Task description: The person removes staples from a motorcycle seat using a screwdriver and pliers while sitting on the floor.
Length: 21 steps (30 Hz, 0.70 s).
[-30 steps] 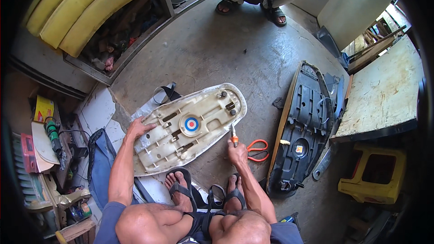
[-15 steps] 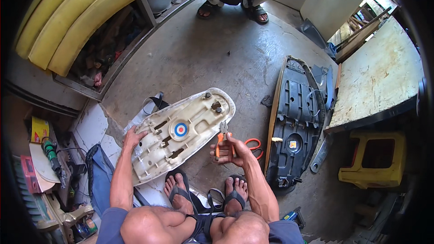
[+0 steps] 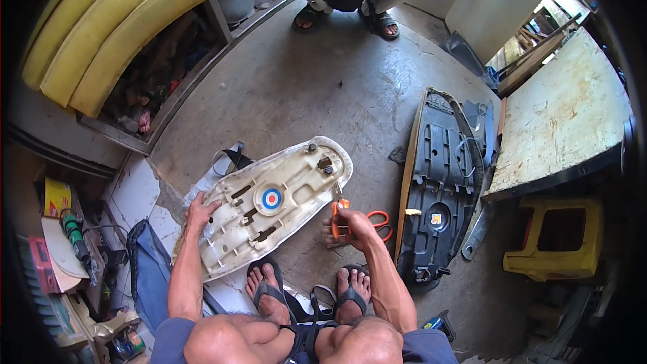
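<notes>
Item: cream plastic seat base point(image 3: 266, 205), underside up on the concrete floor point(image 3: 303, 87), long axis running 2-to-8 o'clock; left hand point(image 3: 200, 212) fingers spread flat on its 8 o'clock end; right hand point(image 3: 354, 224), nearer the 2 o'clock end, fingers closed around an orange-handled tool point(image 3: 335, 214).

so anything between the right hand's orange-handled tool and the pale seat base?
Nothing visible. The right hand holds the orange-handled tool just off the pale seat base edge, bare floor between. The left hand already rests on it.
</notes>
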Motion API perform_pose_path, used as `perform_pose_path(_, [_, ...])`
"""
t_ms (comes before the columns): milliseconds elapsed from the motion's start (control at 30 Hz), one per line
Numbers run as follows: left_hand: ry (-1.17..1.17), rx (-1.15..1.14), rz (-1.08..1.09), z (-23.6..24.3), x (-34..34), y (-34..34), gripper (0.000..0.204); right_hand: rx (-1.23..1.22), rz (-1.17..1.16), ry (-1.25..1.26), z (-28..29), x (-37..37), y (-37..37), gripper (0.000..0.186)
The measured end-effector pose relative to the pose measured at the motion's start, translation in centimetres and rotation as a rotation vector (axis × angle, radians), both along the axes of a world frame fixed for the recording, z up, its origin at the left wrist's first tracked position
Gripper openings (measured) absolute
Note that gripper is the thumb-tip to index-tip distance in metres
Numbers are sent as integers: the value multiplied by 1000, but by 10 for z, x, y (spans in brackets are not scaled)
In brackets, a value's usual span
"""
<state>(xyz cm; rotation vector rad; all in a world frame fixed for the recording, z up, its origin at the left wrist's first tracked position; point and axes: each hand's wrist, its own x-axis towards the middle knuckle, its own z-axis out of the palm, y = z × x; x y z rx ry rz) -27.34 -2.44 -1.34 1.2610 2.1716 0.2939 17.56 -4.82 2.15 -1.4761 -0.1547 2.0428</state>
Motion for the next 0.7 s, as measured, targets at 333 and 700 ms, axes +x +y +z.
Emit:
perform_pose_path(333, [17,80,-23,-23,-3,5,70,557,378,-1198,-61,-11,-21,48])
perform_pose_path(700, [-16,0,-44,2,19,7,70,317,292,-851,-47,12,5,41])
